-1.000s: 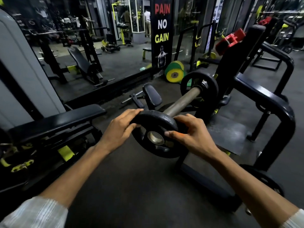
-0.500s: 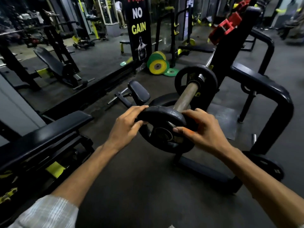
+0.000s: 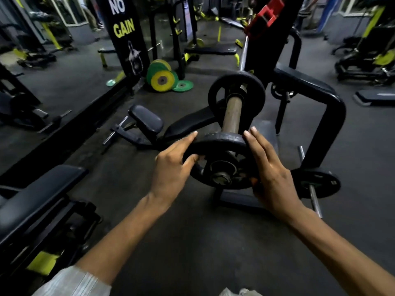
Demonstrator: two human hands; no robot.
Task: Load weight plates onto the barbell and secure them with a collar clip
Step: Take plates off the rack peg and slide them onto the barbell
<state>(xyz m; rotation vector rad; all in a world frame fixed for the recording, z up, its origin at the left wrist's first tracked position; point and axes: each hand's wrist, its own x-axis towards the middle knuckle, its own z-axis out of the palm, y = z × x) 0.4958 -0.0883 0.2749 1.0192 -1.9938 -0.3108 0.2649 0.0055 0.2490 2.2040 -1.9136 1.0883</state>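
Note:
A small black weight plate [image 3: 220, 144] sits on the near end of the barbell sleeve [image 3: 233, 115], whose tip shows through the plate's hole. My left hand [image 3: 173, 167] grips the plate's left rim, thumb on its face. On the right rim my right hand [image 3: 269, 167] presses with fingers stretched along the edge. Farther up the sleeve a second black plate [image 3: 254, 90] rests against the rack upright. No collar clip is visible on the sleeve.
A black rack frame [image 3: 329, 107] stands to the right, with another plate on a peg [image 3: 315, 182] low beside it. A padded bench [image 3: 36, 197] is at the left. Yellow and green plates [image 3: 162, 79] lean by the banner. A red clamp [image 3: 265, 16] sits high on the upright.
The plate has slid onto the sleeve end. My right hand has shifted from the plate's face to its right rim, and my view has tilted down and moved closer.

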